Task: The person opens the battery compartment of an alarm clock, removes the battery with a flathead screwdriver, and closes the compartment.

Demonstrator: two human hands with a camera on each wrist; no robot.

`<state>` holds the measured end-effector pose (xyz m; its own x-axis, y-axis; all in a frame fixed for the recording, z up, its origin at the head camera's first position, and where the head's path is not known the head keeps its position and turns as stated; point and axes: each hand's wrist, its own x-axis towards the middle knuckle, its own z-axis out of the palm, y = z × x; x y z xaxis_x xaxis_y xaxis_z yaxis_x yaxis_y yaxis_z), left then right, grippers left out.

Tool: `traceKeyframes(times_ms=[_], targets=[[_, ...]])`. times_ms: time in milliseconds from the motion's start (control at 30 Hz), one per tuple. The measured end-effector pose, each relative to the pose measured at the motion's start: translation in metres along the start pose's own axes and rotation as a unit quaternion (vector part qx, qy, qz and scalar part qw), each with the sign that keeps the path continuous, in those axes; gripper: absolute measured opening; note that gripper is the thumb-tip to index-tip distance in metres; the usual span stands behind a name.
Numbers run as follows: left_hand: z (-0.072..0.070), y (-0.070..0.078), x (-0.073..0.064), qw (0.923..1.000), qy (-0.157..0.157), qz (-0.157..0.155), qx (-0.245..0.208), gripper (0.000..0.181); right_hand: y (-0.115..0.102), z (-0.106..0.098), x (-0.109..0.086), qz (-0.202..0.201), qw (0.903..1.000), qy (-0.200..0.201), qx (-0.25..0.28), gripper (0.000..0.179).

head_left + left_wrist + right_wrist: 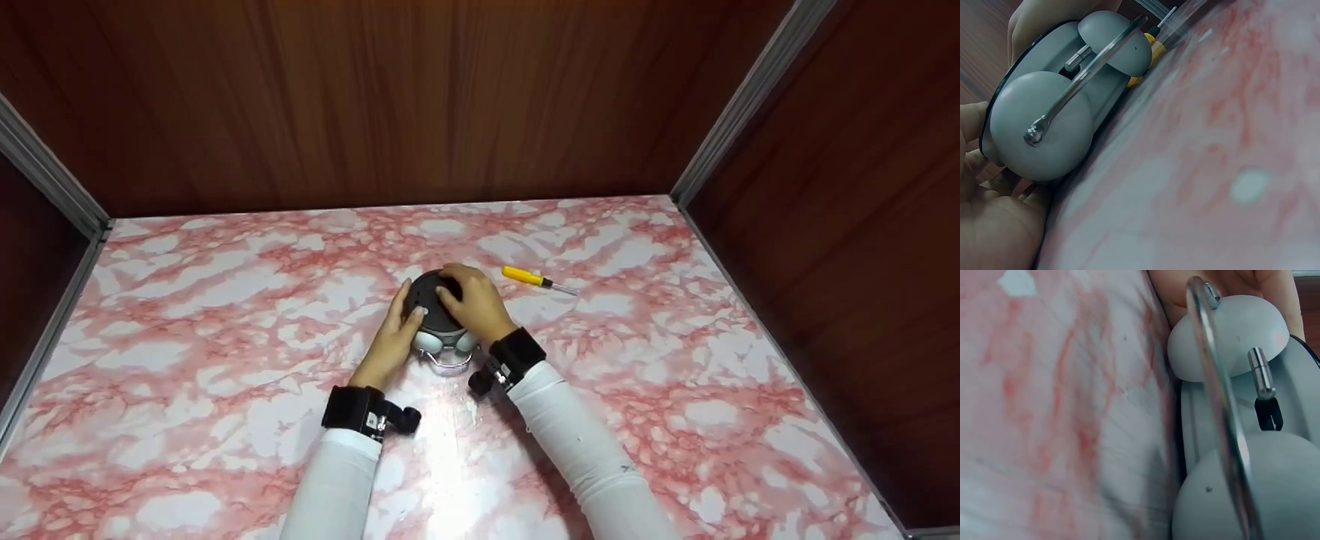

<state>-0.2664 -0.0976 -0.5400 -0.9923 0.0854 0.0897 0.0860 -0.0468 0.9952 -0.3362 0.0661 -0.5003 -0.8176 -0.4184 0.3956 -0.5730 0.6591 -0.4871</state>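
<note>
A grey twin-bell alarm clock (431, 304) lies flat on the table, its black back facing up. Its two rounded bells (1044, 124) and curved metal handle (1221, 410) point toward me. My left hand (391, 334) grips the clock's left side, thumb along the edge of the back, fingers wrapped round the rim. From the right, my right hand (480, 304) holds the far right part, with its thumb on the black back and fingers over the far edge. A small metal hammer (1262, 374) sits between the bells. The clock's face is hidden underneath.
Beyond my right hand lies a screwdriver with a yellow handle (523, 275), its shaft pointing right. The tabletop (225, 360) has a red and white marbled pattern. Dark wood-look panels (390, 105) stand at the back and sides, with grey metal strips at the corners.
</note>
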Motion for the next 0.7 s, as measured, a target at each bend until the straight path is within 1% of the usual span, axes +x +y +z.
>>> traceKeyframes(times_ms=[267, 433, 467, 600, 700], targets=[[0.000, 0.002, 0.000, 1.0000, 0.004, -0.002, -0.005, 0.063, 0.000, -0.003, 0.003, 0.010, 0.9996, -0.024, 0.013, 0.031], [0.000, 0.001, 0.000, 0.9999, 0.000, 0.011, -0.007, 0.063, 0.000, -0.004, 0.004, 0.010, 0.9991, -0.039, 0.012, 0.031], [0.000, 0.001, 0.000, 0.9999, -0.001, 0.009, -0.009, 0.064, 0.000, -0.004, 0.004, 0.010, 0.9991, -0.040, 0.013, 0.031], [0.001, 0.018, -0.007, 0.9999, -0.008, 0.002, -0.011, 0.063, 0.000, -0.004, 0.004, 0.007, 0.9991, -0.041, 0.009, 0.031], [0.003, 0.030, -0.013, 0.9999, -0.007, -0.001, -0.010, 0.062, 0.001, -0.003, 0.003, -0.001, 0.9992, -0.039, 0.001, 0.031]])
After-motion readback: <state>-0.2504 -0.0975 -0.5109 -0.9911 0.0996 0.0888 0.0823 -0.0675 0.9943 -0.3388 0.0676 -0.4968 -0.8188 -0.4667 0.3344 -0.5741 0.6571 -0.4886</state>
